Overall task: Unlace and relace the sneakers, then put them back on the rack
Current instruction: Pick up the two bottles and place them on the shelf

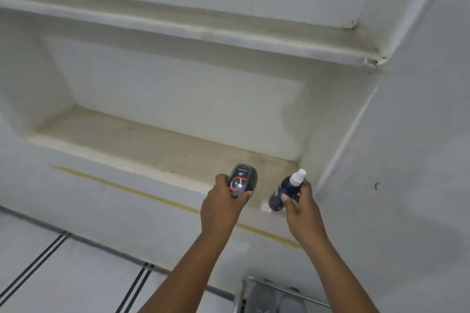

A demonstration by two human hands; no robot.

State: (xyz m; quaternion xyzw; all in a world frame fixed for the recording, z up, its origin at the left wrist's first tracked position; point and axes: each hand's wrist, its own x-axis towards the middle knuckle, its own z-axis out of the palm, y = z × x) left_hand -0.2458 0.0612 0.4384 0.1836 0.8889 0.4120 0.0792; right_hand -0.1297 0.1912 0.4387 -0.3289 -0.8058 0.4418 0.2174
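Observation:
My left hand (223, 207) grips a black oval container (243, 180) with a red and white label, held up in front of a recessed wall shelf (142, 145). My right hand (301, 204) holds a dark blue spray bottle (282, 194) with a white cap, its base at the shelf's front right corner. At the bottom edge, a metal rack (244, 290) shows with grey shoes (264, 298) on it, only partly in view. No laces can be made out.
The shelf niche is white, stained beige along its floor, with a second ledge (203, 30) above it. A wall corner (356, 119) rises to the right. A yellow line (132, 189) runs across the wall below the niche. Tiled floor (50, 262) with dark grout lines lies at the lower left.

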